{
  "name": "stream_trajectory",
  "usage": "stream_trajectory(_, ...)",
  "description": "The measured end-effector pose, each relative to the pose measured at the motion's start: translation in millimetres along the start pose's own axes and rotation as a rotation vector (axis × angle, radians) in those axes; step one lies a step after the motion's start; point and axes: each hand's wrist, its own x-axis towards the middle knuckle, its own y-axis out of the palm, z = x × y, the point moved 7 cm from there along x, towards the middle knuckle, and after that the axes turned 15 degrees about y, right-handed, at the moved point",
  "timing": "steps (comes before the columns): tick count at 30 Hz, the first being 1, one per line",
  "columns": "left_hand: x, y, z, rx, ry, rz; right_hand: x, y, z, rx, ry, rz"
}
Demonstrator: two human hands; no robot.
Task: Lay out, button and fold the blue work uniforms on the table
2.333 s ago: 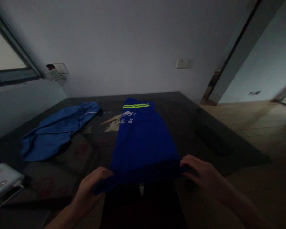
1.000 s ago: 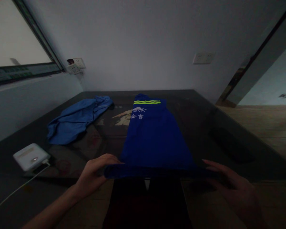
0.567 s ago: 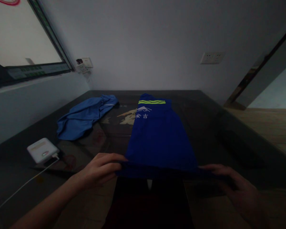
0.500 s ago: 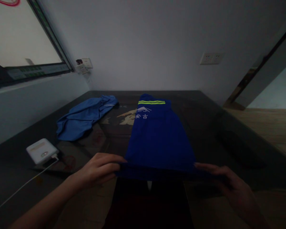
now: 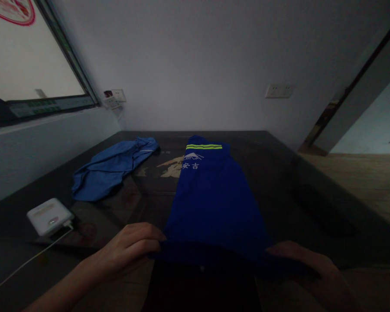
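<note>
A dark blue work jacket [image 5: 214,203], folded into a long narrow shape, lies on the dark table in front of me. White lettering and a yellow-green striped band cross its far part. My left hand [image 5: 134,246] pinches the near left corner of the cloth. At the near right corner, my right hand [image 5: 315,264] grips the fabric, its fingers partly lost in shadow. Between both hands the near edge is stretched and hangs around the table's front edge.
A crumpled lighter blue garment [image 5: 112,169] lies at the back left of the table [image 5: 266,147]. Nearer on the left sits a white box-shaped device [image 5: 50,216] with a cable [image 5: 29,262]. A dark elongated object [image 5: 323,212] rests on the right. Behind is a wall with sockets [image 5: 279,91].
The view has tilted up slightly, so the scene sits lower. Both hands and the jacket's near edge have come a little closer to me; both hands still hold the cloth.
</note>
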Motion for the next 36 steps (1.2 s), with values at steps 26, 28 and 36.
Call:
stream_trajectory(26,-22.0,56.7,6.8,-0.34,-0.048,0.18,0.4,4.9,-2.5,0.048,0.108,0.035)
stream_trajectory(28,-20.6,52.5,6.6,-0.273,-0.018,0.102,0.5,6.5,-7.4,0.04,0.118,0.059)
stream_trajectory(36,-14.5,26.8,-3.5,0.067,0.022,-0.103,0.3,6.4,-7.8,0.05,0.125,0.099)
